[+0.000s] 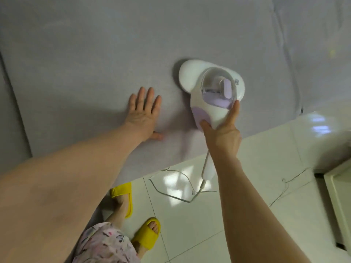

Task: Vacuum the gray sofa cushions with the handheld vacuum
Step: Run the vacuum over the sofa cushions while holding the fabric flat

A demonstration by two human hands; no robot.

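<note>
Vacuuming appears mid-pass: the right grip point(221, 133) curls round the vacuum point(210, 88) handle, head flat on the cushion point(95, 54) just beyond it, left grip point(143, 111) spread flat alongside; coverage cannot be judged.

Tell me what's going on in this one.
A person is vacuuming a gray sofa cushion. The right hand grips the handle of the white and lilac handheld vacuum, whose head sits on the cushion. The left hand lies flat beside it, fingers spread. The cord trails onto the white tiled floor near the person's yellow slippers.
</note>
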